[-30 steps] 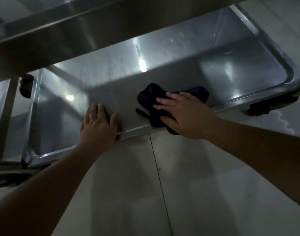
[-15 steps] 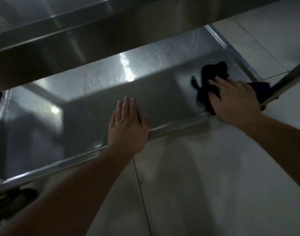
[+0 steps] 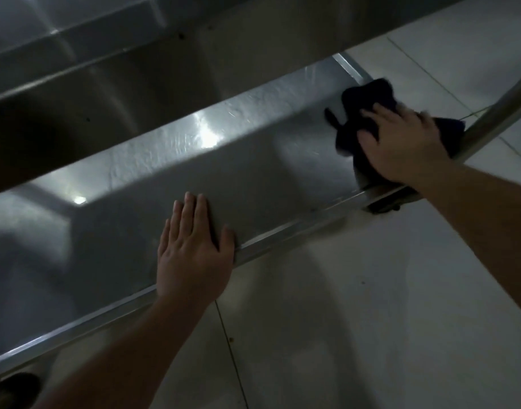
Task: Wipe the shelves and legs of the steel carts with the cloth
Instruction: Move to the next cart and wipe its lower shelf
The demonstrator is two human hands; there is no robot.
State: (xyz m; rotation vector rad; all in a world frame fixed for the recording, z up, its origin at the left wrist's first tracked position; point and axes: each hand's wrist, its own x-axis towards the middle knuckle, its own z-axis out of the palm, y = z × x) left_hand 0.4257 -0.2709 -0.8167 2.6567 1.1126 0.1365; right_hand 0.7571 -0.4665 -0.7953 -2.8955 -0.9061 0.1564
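Observation:
The steel cart's bottom shelf [image 3: 268, 172] runs across the view, with a higher shelf [image 3: 135, 69] overhanging it. A dark purple cloth [image 3: 362, 104] lies at the shelf's right end. My right hand [image 3: 401, 143] presses flat on the cloth with fingers spread, next to the cart's right front leg [image 3: 495, 113]. My left hand [image 3: 194, 249] rests flat on the shelf's front rim [image 3: 282, 234], fingers straight, holding nothing.
Pale floor tiles [image 3: 371, 305] lie in front of and to the right of the cart. A black caster [image 3: 383, 206] sits under the right front corner. Another dark caster [image 3: 14, 388] shows at the bottom left.
My right hand has slid the cloth rightward along the bottom shelf to its right end by the leg. My left hand has stayed flat on the front rim.

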